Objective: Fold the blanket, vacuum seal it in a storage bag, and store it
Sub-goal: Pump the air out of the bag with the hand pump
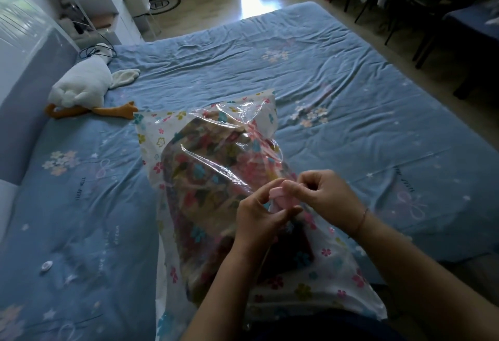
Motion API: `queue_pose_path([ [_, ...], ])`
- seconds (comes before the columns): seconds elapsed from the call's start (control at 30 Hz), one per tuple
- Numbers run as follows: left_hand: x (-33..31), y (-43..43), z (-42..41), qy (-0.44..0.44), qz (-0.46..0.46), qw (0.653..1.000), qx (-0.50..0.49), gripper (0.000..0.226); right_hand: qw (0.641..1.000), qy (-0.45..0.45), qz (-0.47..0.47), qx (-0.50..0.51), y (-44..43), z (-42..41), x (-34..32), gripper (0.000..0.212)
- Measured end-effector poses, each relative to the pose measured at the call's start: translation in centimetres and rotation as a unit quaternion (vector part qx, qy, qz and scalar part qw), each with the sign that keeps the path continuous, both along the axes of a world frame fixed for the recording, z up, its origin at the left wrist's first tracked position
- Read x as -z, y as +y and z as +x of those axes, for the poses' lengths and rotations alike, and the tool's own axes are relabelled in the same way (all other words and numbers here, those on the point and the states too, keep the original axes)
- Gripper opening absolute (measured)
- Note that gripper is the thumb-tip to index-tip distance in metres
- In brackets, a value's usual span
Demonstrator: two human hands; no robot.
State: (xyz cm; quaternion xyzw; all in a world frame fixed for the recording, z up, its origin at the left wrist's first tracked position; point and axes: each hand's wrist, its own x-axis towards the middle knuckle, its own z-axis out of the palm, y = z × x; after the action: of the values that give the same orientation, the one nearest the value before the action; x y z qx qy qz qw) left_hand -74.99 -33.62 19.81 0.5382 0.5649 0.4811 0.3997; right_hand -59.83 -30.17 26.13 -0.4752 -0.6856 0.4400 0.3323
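One storage bag (151, 135) with one folded blanket (210, 187) inside lies on the bed (351, 70), near its middle. The two hands, left hand (256, 219) and right hand (326, 197), both pinch one small pink clip (279, 195) above the bag. One plush goose (81, 84) lies far left and one white cap (46, 265) near left. Open sheet spreads far and right of the bag's edges.

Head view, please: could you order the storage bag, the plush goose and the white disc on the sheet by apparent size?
1. storage bag
2. plush goose, though it lies farther away
3. white disc
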Motion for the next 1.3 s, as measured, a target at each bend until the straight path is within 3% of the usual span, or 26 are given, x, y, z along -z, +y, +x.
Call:
queue_pose_path([
  [0.2, 0.2, 0.6, -0.6, 0.009, -0.011, 1.000, -0.010, 0.063, 0.969, 0.215, 0.118, -0.020, 0.4, 0.2, -7.3, 0.050],
  [0.3, -0.1, 0.4, 0.0, -0.007, -0.006, 1.000, -0.009, 0.057, 0.991, 0.117, 0.059, 0.003, 0.7, -0.3, -2.8, 0.058],
  [0.4, 0.0, 0.3, -0.3, -0.019, -0.001, 1.000, -0.004, 0.049, 1.000, 0.018, 0.013, 0.009, 0.7, -0.4, 0.1, 0.053],
  [0.47, 0.0, 0.5, -0.8, -0.026, -0.005, 1.000, -0.008, 0.049, 0.998, 0.043, 0.049, -0.012, 0.6, -0.3, -2.6, 0.047],
  [0.57, 0.4, 0.7, -1.1, -0.013, -0.017, 1.000, -0.008, 0.060, 0.976, 0.192, 0.093, -0.050, 0.4, -0.2, -7.8, 0.035],
  [0.63, 0.4, 0.5, -1.1, -0.013, -0.017, 1.000, -0.006, 0.061, 0.967, 0.227, 0.102, -0.047, 0.7, -0.1, -7.4, 0.032],
  [0.77, -0.1, 0.2, -0.5, -0.010, -0.003, 1.000, 0.002, 0.052, 0.998, 0.059, 0.002, -0.011, 0.6, -0.5, -0.3, 0.046],
  [0.83, -0.5, 0.2, -0.5, 0.002, 0.007, 1.000, 0.009, 0.052, 1.000, 0.026, 0.006, -0.002, 0.6, -0.3, 0.3, 0.047],
  [1.03, -0.4, 0.8, -0.5, 0.022, 0.005, 1.000, -0.006, 0.060, 0.962, 0.254, 0.094, -0.033, 1.1, 0.4, -7.4, 0.044],
  [1.2, -0.6, 0.5, -0.4, 0.015, 0.026, 1.000, 0.009, 0.052, 0.997, 0.071, -0.017, -0.005, 0.4, -0.4, 0.0, 0.048],
  [1.3, -0.7, 0.6, -0.7, 0.009, 0.023, 1.000, -0.003, 0.051, 0.997, 0.072, 0.039, -0.014, 0.4, -0.4, -2.1, 0.048],
])
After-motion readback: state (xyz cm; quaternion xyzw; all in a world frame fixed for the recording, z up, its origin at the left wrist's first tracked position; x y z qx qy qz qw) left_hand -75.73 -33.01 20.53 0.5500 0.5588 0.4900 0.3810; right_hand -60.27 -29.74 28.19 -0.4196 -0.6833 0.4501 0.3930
